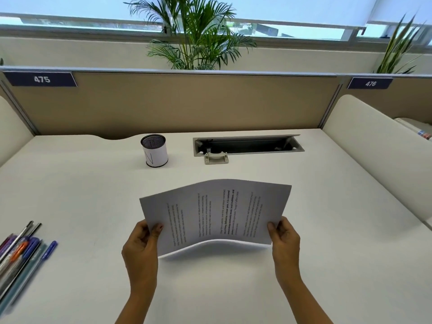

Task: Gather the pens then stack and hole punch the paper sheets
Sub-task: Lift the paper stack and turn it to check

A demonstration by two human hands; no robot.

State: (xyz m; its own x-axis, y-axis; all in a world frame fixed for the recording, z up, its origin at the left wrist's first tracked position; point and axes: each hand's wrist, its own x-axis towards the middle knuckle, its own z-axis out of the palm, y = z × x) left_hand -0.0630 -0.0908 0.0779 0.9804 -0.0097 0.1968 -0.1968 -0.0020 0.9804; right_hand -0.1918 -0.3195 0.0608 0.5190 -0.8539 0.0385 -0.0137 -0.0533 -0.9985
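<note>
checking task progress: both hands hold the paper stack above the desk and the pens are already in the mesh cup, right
Not quite. The head view shows the pens lying loose on the desk at the far left, not in the mesh cup. The rest holds: the left hand and right hand hold the paper stack above the desk.

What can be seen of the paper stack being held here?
The paper stack is white printed sheets, text running sideways to the camera. It is held landscape above the desk, bowed upward in the middle, casting a shadow below. The left hand pinches its left edge, the right hand its right edge.
</note>
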